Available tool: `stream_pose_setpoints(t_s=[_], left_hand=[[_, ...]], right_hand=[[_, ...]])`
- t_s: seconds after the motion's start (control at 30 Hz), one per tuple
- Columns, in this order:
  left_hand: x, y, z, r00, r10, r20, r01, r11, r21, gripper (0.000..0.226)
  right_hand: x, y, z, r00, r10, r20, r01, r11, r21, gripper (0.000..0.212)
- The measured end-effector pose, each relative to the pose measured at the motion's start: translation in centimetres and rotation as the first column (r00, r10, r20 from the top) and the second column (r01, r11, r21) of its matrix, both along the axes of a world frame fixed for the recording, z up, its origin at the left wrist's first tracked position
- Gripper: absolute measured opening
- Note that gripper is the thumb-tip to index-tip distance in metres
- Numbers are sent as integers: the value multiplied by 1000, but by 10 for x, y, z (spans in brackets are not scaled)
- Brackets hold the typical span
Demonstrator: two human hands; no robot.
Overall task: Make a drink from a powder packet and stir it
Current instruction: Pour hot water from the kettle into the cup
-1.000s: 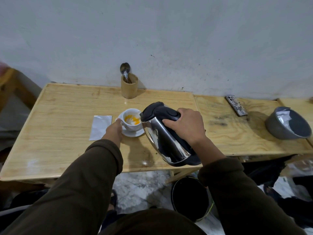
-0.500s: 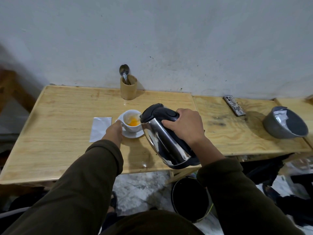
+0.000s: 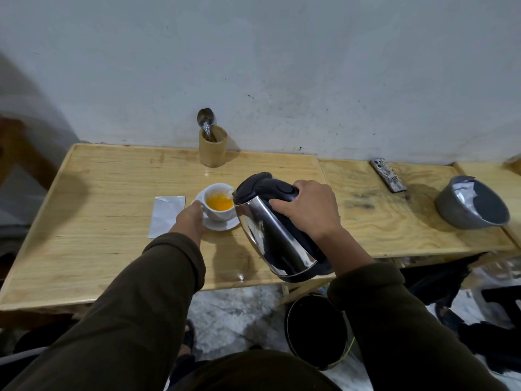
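Note:
A white cup (image 3: pixel 215 213) stands on a white saucer (image 3: pixel 225 224) on the wooden table (image 3: pixel 107 230), with orange liquid inside. My left hand (image 3: pixel 190 218) holds the cup by its handle side. My right hand (image 3: pixel 307 211) grips the black handle of a steel kettle (image 3: pixel 270 235), which is tilted with its spout over the cup's right rim, water running in. A silver powder packet (image 3: pixel 166 211) lies flat just left of the cup. A spoon (image 3: pixel 205 121) stands in a wooden holder (image 3: pixel 212 149) at the wall.
A phone (image 3: pixel 389 174) lies at the back right. A grey bowl (image 3: pixel 470 206) with a torn silver wrapper sits at the far right. A black bucket (image 3: pixel 315 331) stands on the floor under the table's front edge.
The kettle stays tilted over the cup and the orange liquid in the cup has risen. Both hands keep their grip.

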State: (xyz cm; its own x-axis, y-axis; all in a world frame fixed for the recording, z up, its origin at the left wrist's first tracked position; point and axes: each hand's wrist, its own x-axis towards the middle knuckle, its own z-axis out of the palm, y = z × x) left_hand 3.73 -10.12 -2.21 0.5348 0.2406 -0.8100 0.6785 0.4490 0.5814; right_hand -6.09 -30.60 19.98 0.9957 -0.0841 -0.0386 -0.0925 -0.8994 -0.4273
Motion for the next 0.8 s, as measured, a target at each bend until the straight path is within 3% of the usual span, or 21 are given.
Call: stream_pose_setpoints(t_s=[0.57, 0.8], left_hand=[[-7, 0, 14, 999, -43, -13, 44, 997, 58, 64], [-22, -14, 28, 998, -56, -20, 59, 980, 188, 66]], right_hand=[[0, -1, -1, 1000, -9, 10, 9, 1000, -1, 33], [-5, -11, -4, 996, -84, 42, 77, 984, 160, 30]])
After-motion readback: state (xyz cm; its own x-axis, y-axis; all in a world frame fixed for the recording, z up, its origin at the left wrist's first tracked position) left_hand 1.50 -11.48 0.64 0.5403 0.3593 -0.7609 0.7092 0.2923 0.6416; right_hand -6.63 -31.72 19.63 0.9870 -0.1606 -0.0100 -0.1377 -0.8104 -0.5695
